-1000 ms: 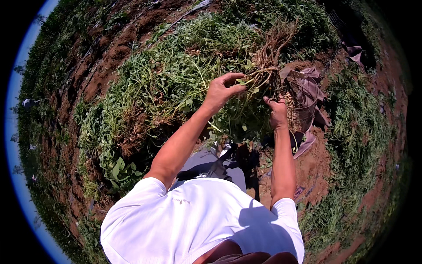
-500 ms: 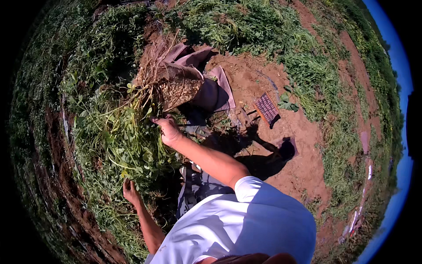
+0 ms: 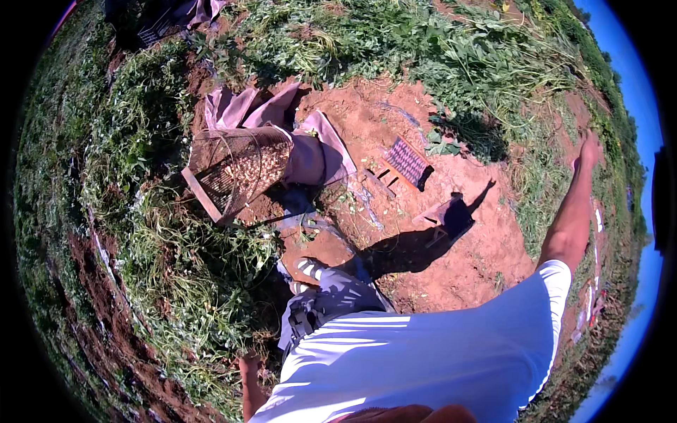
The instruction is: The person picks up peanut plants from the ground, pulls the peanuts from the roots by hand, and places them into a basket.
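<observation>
My right hand (image 3: 589,146) is stretched far out to the right, above the green plants at the edge of the bare red soil, and I see nothing in it. Down at the lower left, my left hand (image 3: 248,366) sits low among the pulled plants (image 3: 190,275); its fingers are too small and shaded to read. A wire basket (image 3: 236,173) filled with pale pods lies tilted on the ground ahead of me, resting against a purple cloth (image 3: 314,144). One sandalled foot (image 3: 307,268) shows below the basket.
A small stool (image 3: 446,217) and a flat purple mesh piece (image 3: 407,161) lie on the red soil patch (image 3: 486,261). Thick green plants (image 3: 479,63) ring the patch. Dark crates and cloth (image 3: 169,21) sit at the top left.
My view has swung right. My right hand has left the plant bundle by the basket and reached far out to the right. The left hand stays low in the plants.
</observation>
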Action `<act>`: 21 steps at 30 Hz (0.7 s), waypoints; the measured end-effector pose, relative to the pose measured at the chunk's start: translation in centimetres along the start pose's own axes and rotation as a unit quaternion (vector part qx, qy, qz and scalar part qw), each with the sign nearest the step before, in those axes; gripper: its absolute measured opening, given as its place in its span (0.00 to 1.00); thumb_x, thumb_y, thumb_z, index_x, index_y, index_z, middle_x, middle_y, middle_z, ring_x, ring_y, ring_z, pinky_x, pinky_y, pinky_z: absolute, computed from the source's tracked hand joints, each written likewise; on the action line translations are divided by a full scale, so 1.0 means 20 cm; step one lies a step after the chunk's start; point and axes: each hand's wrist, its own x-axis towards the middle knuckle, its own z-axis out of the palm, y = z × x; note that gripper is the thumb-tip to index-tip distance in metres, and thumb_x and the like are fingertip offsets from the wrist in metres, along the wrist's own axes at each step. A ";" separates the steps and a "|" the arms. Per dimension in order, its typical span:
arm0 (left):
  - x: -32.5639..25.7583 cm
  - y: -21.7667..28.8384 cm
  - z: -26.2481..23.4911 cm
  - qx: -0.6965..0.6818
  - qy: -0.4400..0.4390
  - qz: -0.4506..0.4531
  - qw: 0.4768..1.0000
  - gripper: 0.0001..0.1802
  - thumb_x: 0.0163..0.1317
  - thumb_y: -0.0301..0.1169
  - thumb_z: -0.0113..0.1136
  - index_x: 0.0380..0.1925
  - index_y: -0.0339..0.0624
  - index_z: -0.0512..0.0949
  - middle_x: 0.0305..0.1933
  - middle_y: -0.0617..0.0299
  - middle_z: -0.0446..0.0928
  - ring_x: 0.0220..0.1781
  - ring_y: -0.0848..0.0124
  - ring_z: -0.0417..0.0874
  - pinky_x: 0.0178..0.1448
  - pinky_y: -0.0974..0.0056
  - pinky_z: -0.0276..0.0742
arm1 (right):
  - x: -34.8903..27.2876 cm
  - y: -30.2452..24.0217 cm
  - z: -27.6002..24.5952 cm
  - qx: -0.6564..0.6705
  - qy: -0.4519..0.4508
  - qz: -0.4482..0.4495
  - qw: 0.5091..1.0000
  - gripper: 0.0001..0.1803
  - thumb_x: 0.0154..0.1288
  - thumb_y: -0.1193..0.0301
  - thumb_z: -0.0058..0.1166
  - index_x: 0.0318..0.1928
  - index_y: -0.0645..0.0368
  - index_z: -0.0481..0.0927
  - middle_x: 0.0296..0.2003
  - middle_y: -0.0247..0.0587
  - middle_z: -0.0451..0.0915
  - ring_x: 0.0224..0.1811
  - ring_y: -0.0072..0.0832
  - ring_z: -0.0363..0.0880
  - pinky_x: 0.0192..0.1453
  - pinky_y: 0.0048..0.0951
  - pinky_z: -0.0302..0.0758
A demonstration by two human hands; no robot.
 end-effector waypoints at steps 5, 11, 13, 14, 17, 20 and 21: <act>0.07 0.24 0.20 0.069 -0.014 0.065 0.995 0.10 0.55 0.23 0.63 0.39 0.33 0.82 0.19 0.63 0.76 0.16 0.75 0.74 0.20 0.68 0.69 | -1.13 0.97 0.03 0.212 -0.128 0.233 0.940 0.15 0.63 0.69 0.56 0.49 0.63 0.81 0.36 0.40 0.82 0.41 0.25 0.80 0.45 0.26 0.75; 0.01 0.57 0.28 -0.134 -0.045 0.218 0.966 0.22 0.64 0.30 0.67 0.56 0.33 0.76 0.43 0.61 0.82 0.38 0.74 0.83 0.38 0.69 0.77 | -3.42 1.24 0.20 0.088 -0.526 0.612 0.584 0.02 0.65 0.72 0.52 0.34 0.51 0.74 0.28 0.32 0.73 0.33 0.36 0.76 0.29 0.31 0.68; -0.04 0.52 0.26 -0.160 -0.018 0.178 0.971 0.22 0.63 0.29 0.67 0.56 0.33 0.75 0.42 0.61 0.82 0.37 0.74 0.82 0.39 0.70 0.77 | -3.65 0.93 0.32 0.200 -0.671 0.551 0.454 0.01 0.63 0.74 0.57 0.33 0.53 0.79 0.24 0.30 0.78 0.25 0.26 0.81 0.26 0.26 0.71; -0.06 0.46 0.25 -0.188 -0.018 0.173 0.967 0.21 0.64 0.28 0.66 0.55 0.33 0.75 0.41 0.61 0.81 0.36 0.74 0.82 0.37 0.70 0.77 | -3.74 0.73 0.38 0.173 -0.669 0.458 0.560 0.07 0.61 0.73 0.60 0.40 0.57 0.83 0.26 0.31 0.81 0.26 0.23 0.81 0.27 0.24 0.72; -0.14 0.18 0.24 -0.182 0.017 0.060 0.981 0.17 0.62 0.23 0.64 0.51 0.32 0.78 0.33 0.63 0.80 0.27 0.76 0.78 0.28 0.71 0.73 | -3.81 0.17 0.67 0.144 -0.768 0.295 0.550 0.16 0.60 0.75 0.60 0.49 0.61 0.82 0.30 0.36 0.82 0.26 0.24 0.80 0.30 0.25 0.75; -0.28 -0.17 0.30 -0.168 0.074 -0.033 0.982 0.16 0.59 0.23 0.65 0.48 0.31 0.79 0.29 0.64 0.79 0.24 0.77 0.76 0.27 0.72 0.73 | -3.89 -0.22 0.86 0.147 -0.806 0.274 0.503 0.15 0.63 0.76 0.57 0.51 0.64 0.79 0.36 0.39 0.82 0.32 0.24 0.81 0.32 0.22 0.75; -0.33 -0.27 0.33 -0.157 0.093 -0.089 0.979 0.16 0.58 0.24 0.64 0.46 0.30 0.79 0.28 0.64 0.79 0.23 0.77 0.75 0.26 0.71 0.72 | -3.95 -0.32 0.89 0.129 -0.830 0.206 0.502 0.16 0.66 0.76 0.55 0.54 0.62 0.77 0.39 0.38 0.83 0.34 0.25 0.82 0.36 0.24 0.78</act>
